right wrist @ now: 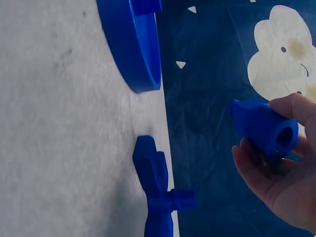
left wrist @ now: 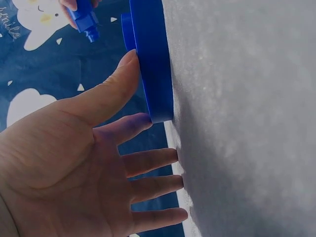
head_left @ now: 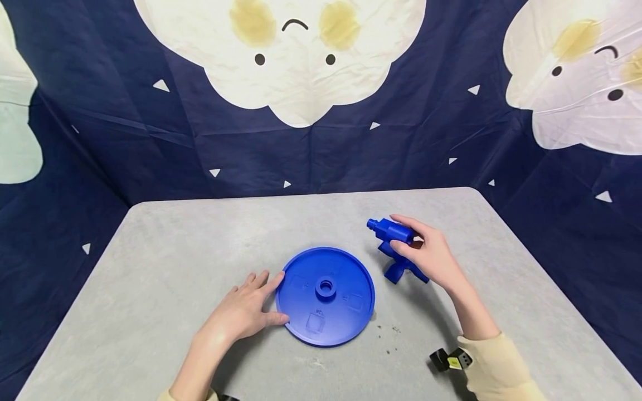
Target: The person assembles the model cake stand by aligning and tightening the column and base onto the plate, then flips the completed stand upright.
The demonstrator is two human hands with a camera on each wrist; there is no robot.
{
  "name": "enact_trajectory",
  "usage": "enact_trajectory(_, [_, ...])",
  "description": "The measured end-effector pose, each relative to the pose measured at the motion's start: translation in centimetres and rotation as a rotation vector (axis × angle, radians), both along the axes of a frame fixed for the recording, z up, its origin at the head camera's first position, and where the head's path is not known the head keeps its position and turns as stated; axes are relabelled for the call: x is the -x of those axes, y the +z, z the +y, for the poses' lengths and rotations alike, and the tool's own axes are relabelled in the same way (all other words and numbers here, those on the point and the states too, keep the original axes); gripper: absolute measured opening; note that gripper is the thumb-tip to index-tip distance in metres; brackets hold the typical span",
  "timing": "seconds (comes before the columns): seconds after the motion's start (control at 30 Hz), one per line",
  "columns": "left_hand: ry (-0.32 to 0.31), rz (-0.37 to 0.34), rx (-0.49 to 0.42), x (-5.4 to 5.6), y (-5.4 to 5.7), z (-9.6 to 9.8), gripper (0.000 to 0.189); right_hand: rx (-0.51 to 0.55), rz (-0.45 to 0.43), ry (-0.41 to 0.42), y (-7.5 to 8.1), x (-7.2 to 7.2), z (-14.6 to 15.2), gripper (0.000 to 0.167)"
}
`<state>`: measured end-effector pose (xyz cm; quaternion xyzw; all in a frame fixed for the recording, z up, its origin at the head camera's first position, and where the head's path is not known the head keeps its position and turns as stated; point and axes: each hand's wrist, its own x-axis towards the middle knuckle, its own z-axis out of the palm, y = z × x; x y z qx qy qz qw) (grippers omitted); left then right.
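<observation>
A round blue plastic disc (head_left: 346, 320) with a raised rim and a hollow centre hub lies flat on the table. My left hand (head_left: 246, 309) rests at its left side, thumb and index finger touching the rim, the other fingers spread. Above the table, my right hand (head_left: 435, 257) pinches a blue hollow tube piece (head_left: 390, 230) between thumb and fingers. That piece has a narrow stepped tip pointing left and a wide open end (right wrist: 285, 140). Below it a blue pronged piece (right wrist: 153, 182) lies on the table, with a short peg sticking up; the right hand partly covers it in the head view.
The grey table (head_left: 190, 239) has rounded far corners. Behind it hangs a dark blue cloth (head_left: 165, 156) with white cloud faces and small triangles. A small black device with a yellow-green label (head_left: 453, 363) sits at the right sleeve's cuff. Dark specks mark the tabletop right of the disc.
</observation>
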<state>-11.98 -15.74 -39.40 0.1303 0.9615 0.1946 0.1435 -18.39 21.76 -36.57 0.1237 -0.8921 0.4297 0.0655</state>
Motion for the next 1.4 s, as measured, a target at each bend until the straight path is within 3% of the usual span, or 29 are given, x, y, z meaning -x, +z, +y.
enact_trajectory(0.67, [-0.013,0.011,-0.013,0.2,-0.3,-0.1,0.09,0.136,-0.007,-0.031,0.3,-0.8,-2.2,0.04])
enact_trajectory(1.4, [-0.016,0.003,-0.019,0.2,-0.1,-0.4,0.088,0.236,-0.096,0.045,-1.2,-0.9,-5.7,0.041])
